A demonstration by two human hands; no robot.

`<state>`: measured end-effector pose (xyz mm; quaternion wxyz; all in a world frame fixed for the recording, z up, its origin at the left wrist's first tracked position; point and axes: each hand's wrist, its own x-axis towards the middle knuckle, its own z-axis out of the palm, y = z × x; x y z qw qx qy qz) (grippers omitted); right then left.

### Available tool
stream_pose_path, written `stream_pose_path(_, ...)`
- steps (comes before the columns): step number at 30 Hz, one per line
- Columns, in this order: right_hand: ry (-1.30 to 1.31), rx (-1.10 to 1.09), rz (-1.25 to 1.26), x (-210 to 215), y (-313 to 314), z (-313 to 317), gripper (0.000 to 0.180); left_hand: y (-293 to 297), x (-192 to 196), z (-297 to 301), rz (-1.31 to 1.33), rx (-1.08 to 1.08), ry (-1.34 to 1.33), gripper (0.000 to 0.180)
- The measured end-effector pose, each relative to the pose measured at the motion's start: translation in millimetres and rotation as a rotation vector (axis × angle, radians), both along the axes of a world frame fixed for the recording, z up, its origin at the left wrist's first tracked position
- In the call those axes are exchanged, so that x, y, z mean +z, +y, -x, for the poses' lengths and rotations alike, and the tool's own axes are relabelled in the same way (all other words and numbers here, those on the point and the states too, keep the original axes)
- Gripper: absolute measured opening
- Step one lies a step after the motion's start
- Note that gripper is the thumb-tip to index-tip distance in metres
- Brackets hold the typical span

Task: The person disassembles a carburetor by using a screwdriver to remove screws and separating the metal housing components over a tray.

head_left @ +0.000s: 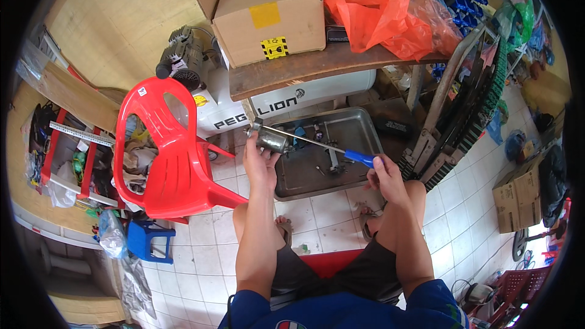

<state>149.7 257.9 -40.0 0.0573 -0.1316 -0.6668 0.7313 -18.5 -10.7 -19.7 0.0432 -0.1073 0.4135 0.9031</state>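
On my feed from the head camera, the left hand (261, 163) was closed around a metal cylinder (274, 141), held up over the left part of the metal tray (294, 178). I saw the right hand (388, 176) well apart from it, by the tray's right edge, gripping the blue handle of a screwdriver (359, 158). Its shaft slanted leftward across the tray to the cylinder's far end; I could not tell whether the tip sat in a screw. Inside the tray I made out small metal parts (334, 162). Left of the tray stood a red plastic chair (173, 186), and behind it I had a white tank (347, 83) under a wooden bench (277, 79). On that bench, beyond the tray, I noted a cardboard box (268, 24) beside an orange plastic bag (375, 15)
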Motion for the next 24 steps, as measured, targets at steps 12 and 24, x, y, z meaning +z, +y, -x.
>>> stream_pose_path(12,0.158,0.056,0.008,6.3,-2.0,-1.5,0.042,-0.3,-7.4,5.4,-0.017,-0.018,-0.03,0.045)
stream_pose_path(24,0.026,-0.164,-0.1,3.3,-6.6,5.7,0.048,-1.8,-6.2,5.2,-0.048,-0.047,0.019,0.041)
